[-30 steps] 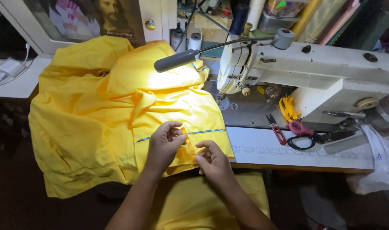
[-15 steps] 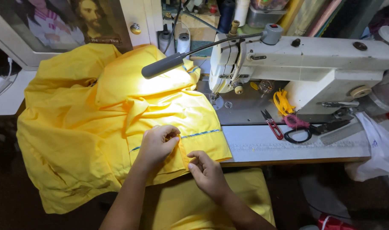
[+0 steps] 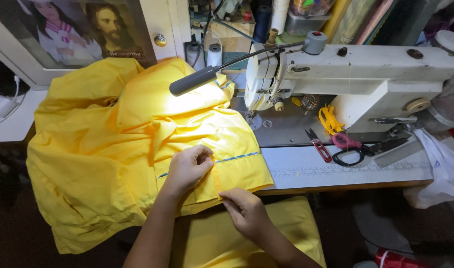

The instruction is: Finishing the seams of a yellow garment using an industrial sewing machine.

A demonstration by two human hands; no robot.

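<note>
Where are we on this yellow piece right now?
Done: a blue stitched line crosses the yellow fabric. In hand: left hand pinches at that line, right hand grips the hem edge. Left: fabric isn't under the sewing machine needle.

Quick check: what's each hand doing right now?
Left hand: closed, pinching the yellow fabric by its blue stitch line.
Right hand: closed, gripping the fabric's lower edge.
</note>
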